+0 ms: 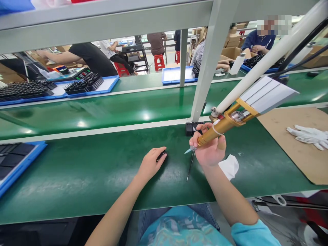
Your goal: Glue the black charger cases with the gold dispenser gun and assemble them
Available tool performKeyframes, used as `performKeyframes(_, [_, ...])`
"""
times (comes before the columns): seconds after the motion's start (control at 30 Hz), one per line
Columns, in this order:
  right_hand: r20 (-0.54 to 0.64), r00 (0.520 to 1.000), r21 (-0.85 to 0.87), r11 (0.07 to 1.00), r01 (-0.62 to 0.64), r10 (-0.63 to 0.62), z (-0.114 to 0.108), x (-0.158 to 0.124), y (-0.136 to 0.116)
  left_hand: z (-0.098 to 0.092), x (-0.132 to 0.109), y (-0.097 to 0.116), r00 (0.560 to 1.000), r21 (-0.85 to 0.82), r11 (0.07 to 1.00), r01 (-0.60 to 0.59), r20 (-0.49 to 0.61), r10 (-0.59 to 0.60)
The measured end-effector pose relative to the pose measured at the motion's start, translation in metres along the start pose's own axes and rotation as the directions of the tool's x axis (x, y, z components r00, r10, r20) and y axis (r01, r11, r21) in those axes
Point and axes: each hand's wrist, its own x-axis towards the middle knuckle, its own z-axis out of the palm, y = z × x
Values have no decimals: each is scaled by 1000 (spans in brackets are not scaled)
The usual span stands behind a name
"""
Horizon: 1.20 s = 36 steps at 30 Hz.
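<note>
My left hand [151,162] is closed around a small black part [161,156] at the middle of the green bench. Most of that part is hidden by the fingers. My right hand [211,150] grips the lower end of a gold-coloured glue dispenser [215,132] with a pale blue tapered tip [188,150]. The dispenser is tilted, its tip pointing down and left, apart from the black part. Below the tip lies a thin metal tool like tweezers [190,167]. A crumpled white tissue [230,166] rests beside my right wrist.
A blue-rimmed tray [23,167] of black parts stands at the left. Black blocks [192,129] sit by the upright post [202,78]. On the right, a white glove [309,135] lies on cardboard [284,147]. Co-workers sit beyond the green conveyor [115,111].
</note>
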Motion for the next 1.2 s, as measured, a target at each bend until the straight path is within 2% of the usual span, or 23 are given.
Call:
performKeyframes(0.13, [-3, 1000, 3, 1000, 3, -3, 0, 0, 0, 16, 0, 3, 987, -64, 994, 85, -130, -93])
performKeyframes(0.2, [-6, 1000, 2, 1000, 2, -2, 0, 0, 0, 21, -1, 3, 982, -71, 993, 91, -157, -101])
performKeyframes(0.27, [-6, 1000, 4, 1000, 2, -2, 0, 0, 0, 23, -2, 2, 990, 6, 996, 85, -117, -83])
performKeyframes(0.37, [3, 1000, 20, 1000, 5, -5, -1, 0, 0, 22, -3, 1, 997, 221, 972, 74, 12, -78])
performKeyframes(0.43, [10, 1000, 32, 999, 6, -7, -1, 0, 0, 19, -1, 0, 993, 273, 959, 76, 64, -97])
performKeyframes(0.5, [13, 1000, 37, 999, 7, -7, -2, 1, 0, 15, 1, -1, 987, 163, 979, 127, 73, -140])
performKeyframes(0.57, [6, 1000, 32, 999, 9, -10, -3, 1, -1, 10, 3, -1, 960, -136, 952, 275, 86, -266])
performKeyframes(0.6, [-2, 1000, 26, 1000, 13, -13, -3, 2, -1, 8, 4, -2, 927, -331, 866, 374, 122, -353])
performKeyframes(0.67, [-21, 999, 7, 1000, 24, -24, -4, 3, -1, 3, 5, 0, 838, -665, 541, 515, 257, -482])
performKeyframes(0.73, [-34, 999, -12, 999, 41, -42, -5, 4, -1, -1, 3, 3, 782, -818, 219, 532, 376, -497])
performKeyframes(0.77, [-38, 998, -18, 999, 49, -50, -5, 5, -1, -3, 3, 5, 776, -848, 117, 517, 407, -482])
performKeyframes(0.8, [-40, 998, -22, 998, 54, -55, -6, 6, -1, -5, 2, 6, 777, -864, 53, 500, 421, -468])
performKeyframes(0.87, [-42, 997, -19, 998, 58, -59, -9, 7, -1, -11, 2, 4, 786, -879, 9, 477, 422, -451])
performKeyframes(0.93, [-45, 997, -16, 998, 57, -58, -11, 8, -1, -20, 5, -7, 792, -877, 65, 475, 395, -465])
performKeyframes(0.97, [-47, 997, -15, 998, 59, -60, -12, 9, -1, -25, 8, -16, 792, -865, 138, 483, 364, -490])
performKeyframes(1.03, [-53, 996, -19, 998, 67, -68, -15, 10, -1, -39, 16, -40, 787, -759, 399, 514, 233, -572])
performKeyframes(1.07, [-55, 996, -22, 997, 72, -73, -15, 10, 0, -47, 21, -53, 784, -627, 563, 538, 128, -608])
performKeyframes(1.1, [-57, 995, -25, 997, 76, -77, -16, 11, 0, -54, 25, -67, 786, -419, 712, 563, 8, -618])
performKeyframes(1.13, [-58, 995, -27, 996, 79, -81, -17, 11, 0, -60, 30, -80, 801, -166, 802, 573, -92, -592])
performKeyframes(1.17, [-59, 995, -29, 996, 81, -82, -17, 11, 1, -66, 33, -92, 822, 78, 823, 563, -161, -547])
performKeyframes(1.2, [-59, 995, -29, 996, 83, -85, -18, 11, 1, -71, 36, -102, 844, 277, 798, 536, -186, -502])
